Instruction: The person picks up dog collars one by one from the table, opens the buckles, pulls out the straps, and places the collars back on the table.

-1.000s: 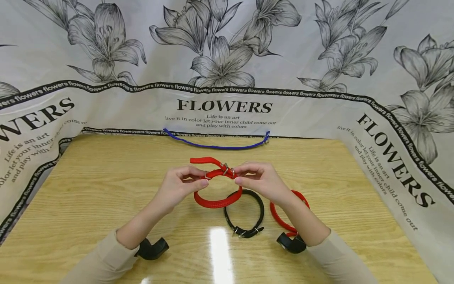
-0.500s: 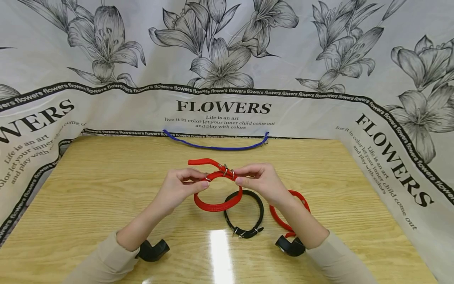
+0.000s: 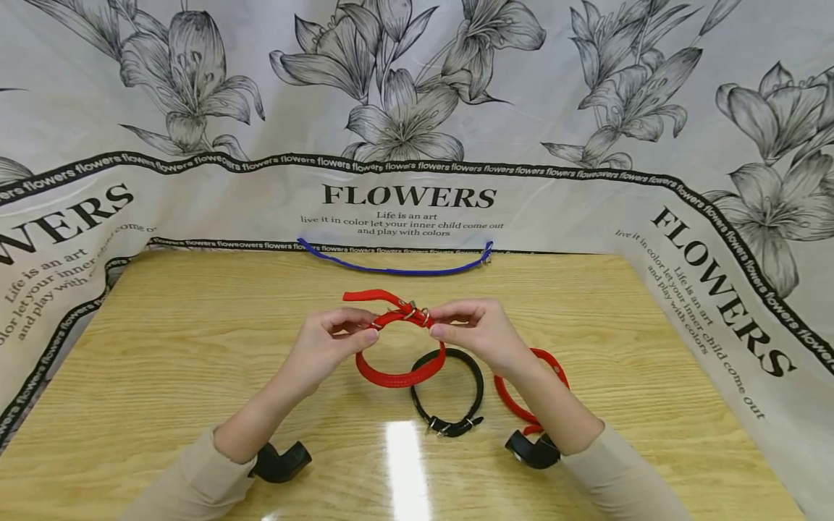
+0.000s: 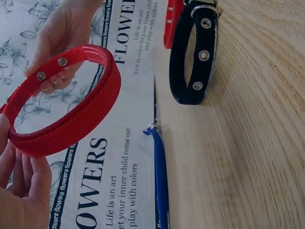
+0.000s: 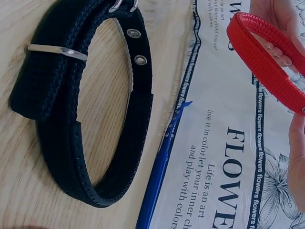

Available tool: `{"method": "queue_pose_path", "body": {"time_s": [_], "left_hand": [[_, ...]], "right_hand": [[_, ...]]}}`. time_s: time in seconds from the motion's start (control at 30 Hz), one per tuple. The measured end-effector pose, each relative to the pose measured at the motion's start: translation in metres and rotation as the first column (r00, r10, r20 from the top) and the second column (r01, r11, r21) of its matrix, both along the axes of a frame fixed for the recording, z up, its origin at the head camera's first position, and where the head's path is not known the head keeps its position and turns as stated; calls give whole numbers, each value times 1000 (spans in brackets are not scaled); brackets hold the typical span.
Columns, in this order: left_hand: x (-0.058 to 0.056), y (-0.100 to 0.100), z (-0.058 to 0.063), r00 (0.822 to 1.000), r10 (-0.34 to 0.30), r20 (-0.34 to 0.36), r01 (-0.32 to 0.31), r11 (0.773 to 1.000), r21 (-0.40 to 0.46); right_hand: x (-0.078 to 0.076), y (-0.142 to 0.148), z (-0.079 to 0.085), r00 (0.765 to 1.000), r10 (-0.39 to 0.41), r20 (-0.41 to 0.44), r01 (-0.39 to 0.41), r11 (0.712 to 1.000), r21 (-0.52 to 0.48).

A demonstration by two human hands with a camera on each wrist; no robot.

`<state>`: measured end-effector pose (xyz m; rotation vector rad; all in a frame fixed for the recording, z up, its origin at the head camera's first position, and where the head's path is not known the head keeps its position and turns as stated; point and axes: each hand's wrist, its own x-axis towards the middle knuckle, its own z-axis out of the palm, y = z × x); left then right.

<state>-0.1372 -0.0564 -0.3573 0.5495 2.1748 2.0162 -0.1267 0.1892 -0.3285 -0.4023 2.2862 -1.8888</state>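
Observation:
Both hands hold a red collar (image 3: 399,380) up above the table, its band looped into a ring. My left hand (image 3: 331,346) pinches the loop's left side between thumb and fingers. On the other side my right hand (image 3: 478,333) pinches it beside the metal buckle (image 3: 409,310). The strap's loose end sticks out to the left past the buckle. In the left wrist view metal eyelets show along the red collar (image 4: 90,117). Part of the same red collar (image 5: 267,62) appears in the right wrist view, with fingers at its edge.
A black buckled collar (image 3: 481,391) lies on the wooden table (image 3: 195,347) below the held one. A second red collar (image 3: 511,394) lies partly under the right forearm. At the back, a blue strap (image 3: 404,272) stretches along the flower-printed cloth (image 3: 560,210).
The red collar has tipped slightly, and its loose end has shifted a little to the left. Both hands keep their hold and have barely moved.

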Motion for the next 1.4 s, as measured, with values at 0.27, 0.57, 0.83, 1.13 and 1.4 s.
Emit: {"method": "queue_pose_path", "body": {"time_s": [0.27, 0.57, 0.83, 1.13, 1.4], "left_hand": [[-2, -2, 1, 998, 66, 17, -66, 998, 14], [0, -3, -1, 998, 67, 14, -68, 995, 68], [0, -2, -1, 998, 65, 21, -66, 996, 58], [1, 4, -2, 998, 55, 29, -56, 998, 20], [0, 5, -3, 995, 94, 22, -94, 996, 8]], "right_hand": [[1, 2, 0, 1000, 0, -6, 0, 1000, 7], [4, 5, -3, 1000, -2, 3, 2, 1000, -3], [1, 6, -2, 999, 8, 45, -9, 1000, 25], [-4, -4, 6, 998, -3, 58, -2, 997, 83], [-5, -2, 4, 999, -12, 35, 9, 996, 92]]}}
